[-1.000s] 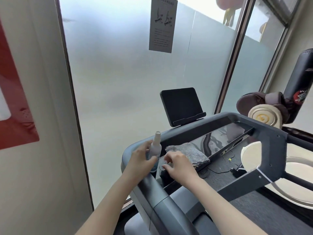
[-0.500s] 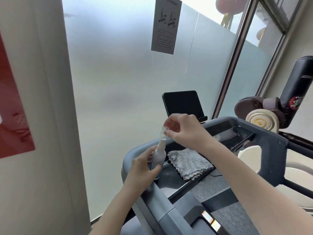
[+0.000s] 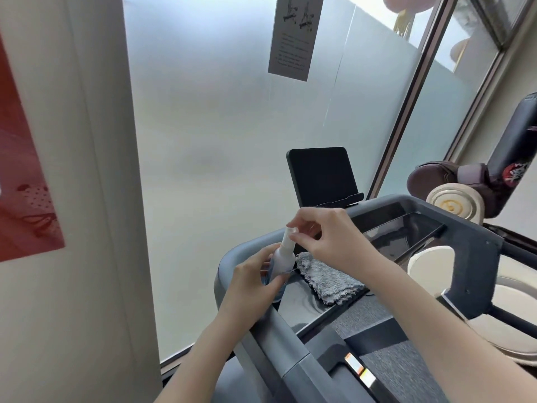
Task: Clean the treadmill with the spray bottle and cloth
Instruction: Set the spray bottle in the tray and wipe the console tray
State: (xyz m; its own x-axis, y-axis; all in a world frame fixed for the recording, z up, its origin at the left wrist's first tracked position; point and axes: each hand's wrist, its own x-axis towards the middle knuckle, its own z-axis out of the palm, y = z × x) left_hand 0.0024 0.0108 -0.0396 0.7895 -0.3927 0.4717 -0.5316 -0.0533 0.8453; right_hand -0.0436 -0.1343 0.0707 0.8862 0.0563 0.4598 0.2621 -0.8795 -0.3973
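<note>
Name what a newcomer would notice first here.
Two hands meet at centre: the left hand grips a small spray bottle upright while the right hand pinches its clear cap. Beside them a grey cloth lies on the treadmill console, with a dark screen behind against frosted glass.

grey cloth (image 3: 328, 280), white spray bottle (image 3: 283, 258)
</note>
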